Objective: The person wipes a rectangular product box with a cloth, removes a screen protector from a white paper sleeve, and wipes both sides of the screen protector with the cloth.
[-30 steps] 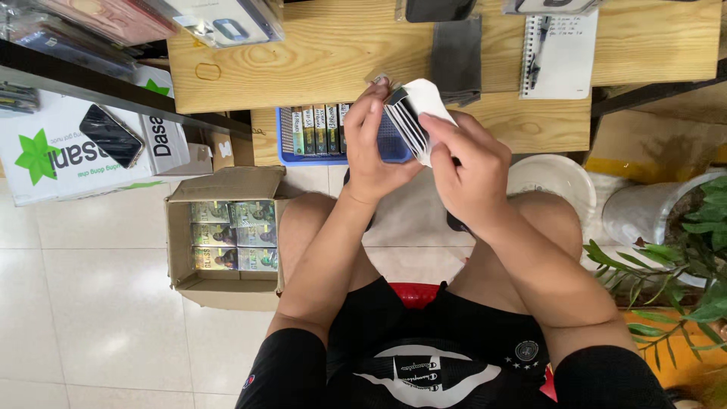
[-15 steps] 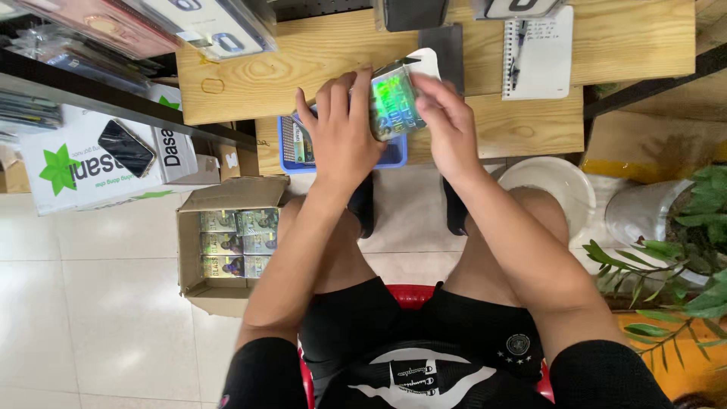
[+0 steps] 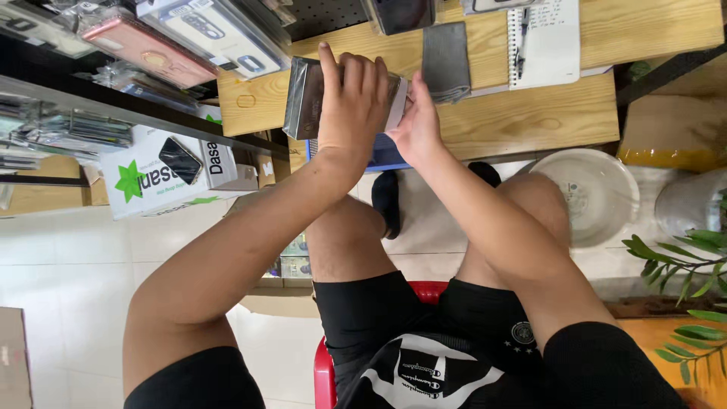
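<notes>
Two hands are closed on one flat packet (image 3: 307, 97), held above the wooden bench (image 3: 530, 113). The left hand (image 3: 352, 106) is spread over the packet's top face, fingers (image 3: 356, 72) extended and pressed flat; the right hand (image 3: 416, 125) pinches the end nearest its fingertips. Beyond the right fingertips a grey cloth (image 3: 447, 60) and a spiral notebook (image 3: 541, 42) are seen lying on the bench; below the packet, a blue tray (image 3: 386, 155) partly shows. The packet looks glossy, so it may well slide out sideways if the left palm's pressure is eased. A drop would likely land on the tray's edge or on the tiled floor (image 3: 91, 257) between the knees.
</notes>
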